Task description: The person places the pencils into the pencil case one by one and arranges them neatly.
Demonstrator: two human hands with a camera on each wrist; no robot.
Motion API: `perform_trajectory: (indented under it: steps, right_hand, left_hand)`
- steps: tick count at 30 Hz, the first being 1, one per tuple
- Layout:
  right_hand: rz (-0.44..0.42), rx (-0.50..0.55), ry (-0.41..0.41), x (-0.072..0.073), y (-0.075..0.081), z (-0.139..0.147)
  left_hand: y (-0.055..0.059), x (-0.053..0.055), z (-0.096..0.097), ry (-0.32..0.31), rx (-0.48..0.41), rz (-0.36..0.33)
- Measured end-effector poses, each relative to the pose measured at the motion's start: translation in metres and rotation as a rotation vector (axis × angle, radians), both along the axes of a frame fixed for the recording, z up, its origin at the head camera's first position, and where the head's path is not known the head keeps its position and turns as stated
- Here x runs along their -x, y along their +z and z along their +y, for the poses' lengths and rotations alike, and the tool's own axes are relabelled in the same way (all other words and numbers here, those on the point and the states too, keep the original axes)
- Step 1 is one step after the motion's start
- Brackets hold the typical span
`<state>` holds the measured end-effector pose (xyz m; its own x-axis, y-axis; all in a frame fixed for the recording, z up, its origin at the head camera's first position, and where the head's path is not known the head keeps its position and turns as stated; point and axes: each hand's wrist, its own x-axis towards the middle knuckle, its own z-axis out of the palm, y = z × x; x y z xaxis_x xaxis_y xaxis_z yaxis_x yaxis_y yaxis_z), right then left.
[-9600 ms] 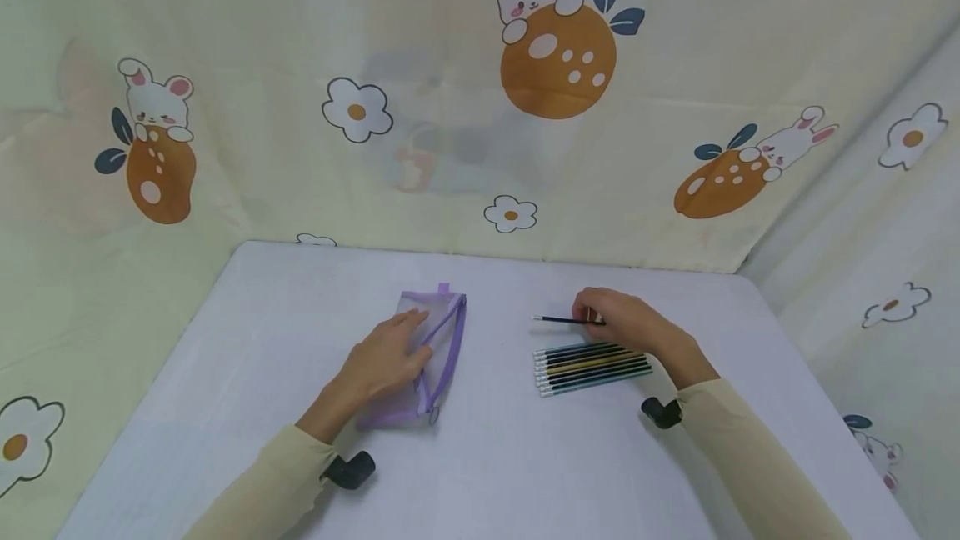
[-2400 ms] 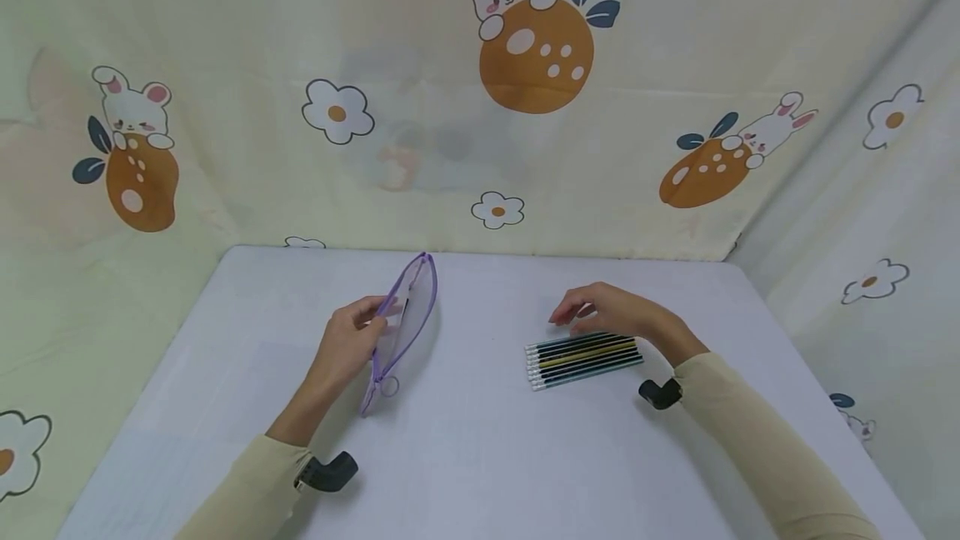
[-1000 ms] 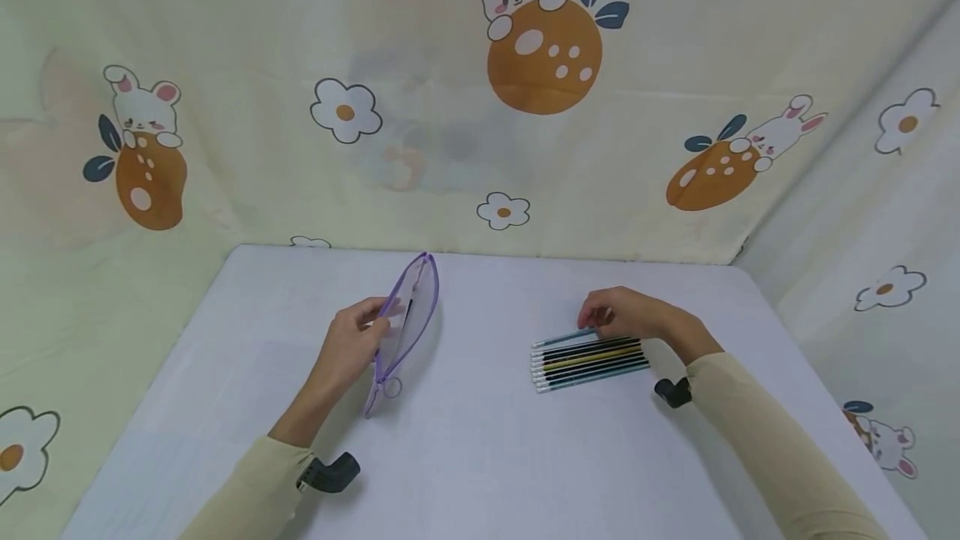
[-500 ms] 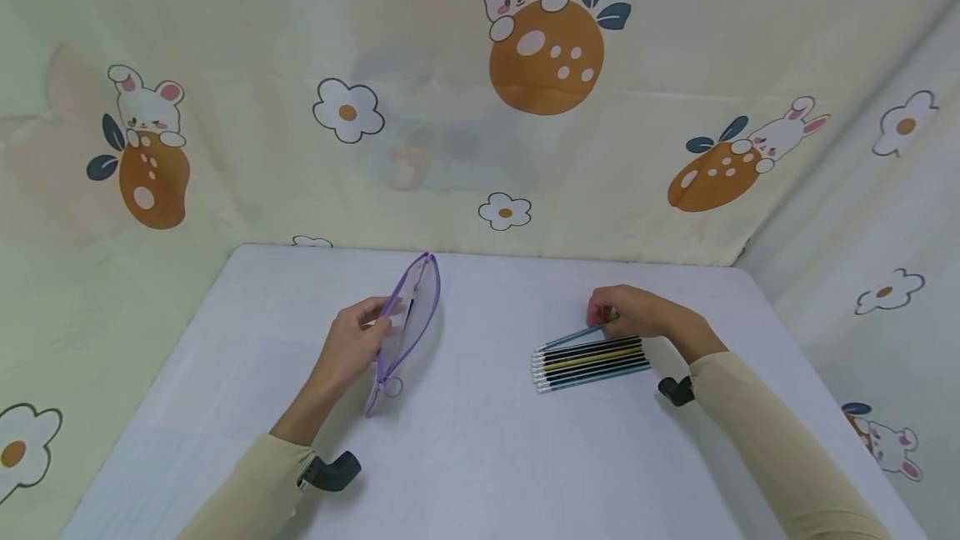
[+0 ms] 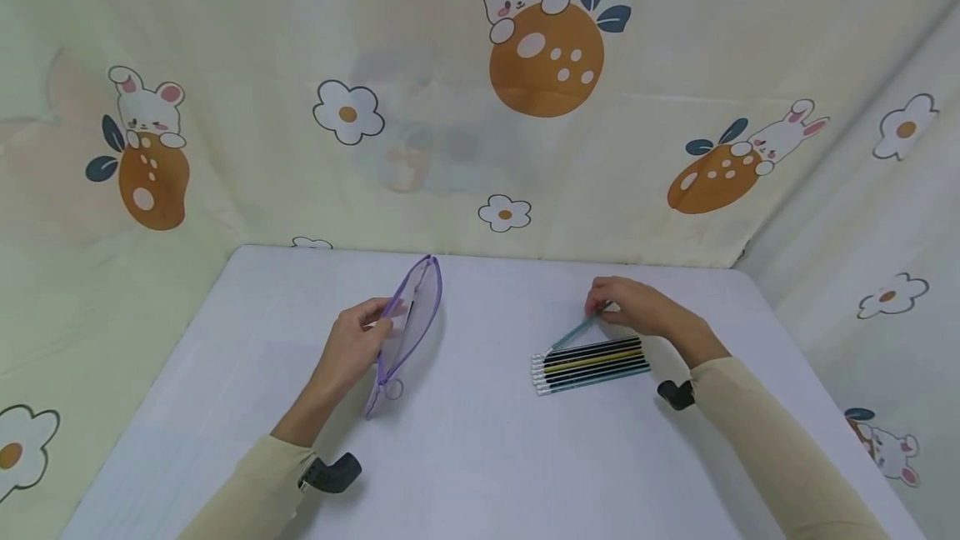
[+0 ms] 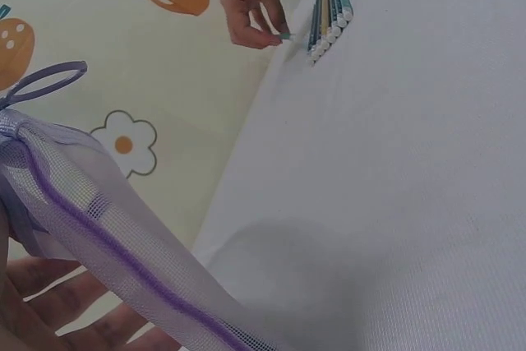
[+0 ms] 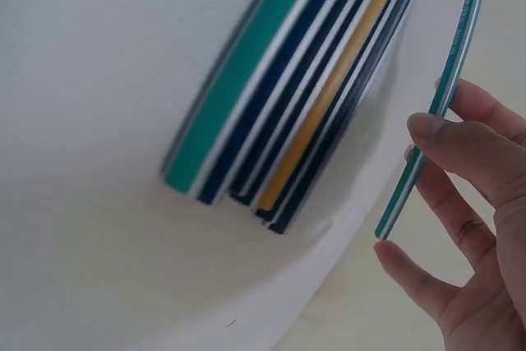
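Observation:
My left hand (image 5: 348, 348) grips a translucent purple mesh pencil pouch (image 5: 422, 319) by its side, thumb at the zip edge, holding the mouth spread. A dark pencil (image 5: 408, 317) shows inside it. With thumb and fingers, my right hand (image 5: 637, 307) pinches a teal pencil (image 5: 576, 332) near one end. That pencil slants, its white-tipped end low beside the row of pencils (image 5: 592, 363). In the right wrist view the teal pencil (image 7: 448, 92) runs across the fingertips, away from the row.
Several dark, one yellow and a teal pencil lie side by side on the white table (image 5: 480, 457), white ends to the left. A patterned curtain (image 5: 420, 173) hangs behind the far table edge. Each wrist wears a black camera, one by the left sleeve (image 5: 251, 486).
Earlier the pouch lay flat under my left hand while my right held a black pencil. The pouch is now raised and spread. My right hand has picked the teal pencil off the row and tilted it.

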<state>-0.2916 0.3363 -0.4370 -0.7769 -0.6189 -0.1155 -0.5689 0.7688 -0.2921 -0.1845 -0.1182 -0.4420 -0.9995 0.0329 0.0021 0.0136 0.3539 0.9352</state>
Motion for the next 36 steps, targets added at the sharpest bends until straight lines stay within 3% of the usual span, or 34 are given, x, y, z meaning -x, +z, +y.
perform_trajectory:
  steps: [10, 19, 27, 36]
  right_hand:
    - [0.053, 0.071, 0.021, -0.002, 0.018, -0.021]
    - [0.141, 0.052, 0.052, -0.004, 0.039, -0.046]
    - [0.195, 0.058, 0.088, -0.006, 0.049, -0.062]
    - [0.316, 0.081, 0.149, -0.009, 0.058, -0.076]
  left_hand:
    - [0.001, 0.0, -0.001, 0.008, -0.001, -0.001]
    - [0.002, 0.001, -0.001, 0.007, -0.01, -0.016]
    - [0.002, 0.001, 0.0, 0.008, -0.016, -0.022]
    - [-0.001, 0.002, 0.0, -0.009, -0.02, -0.009]
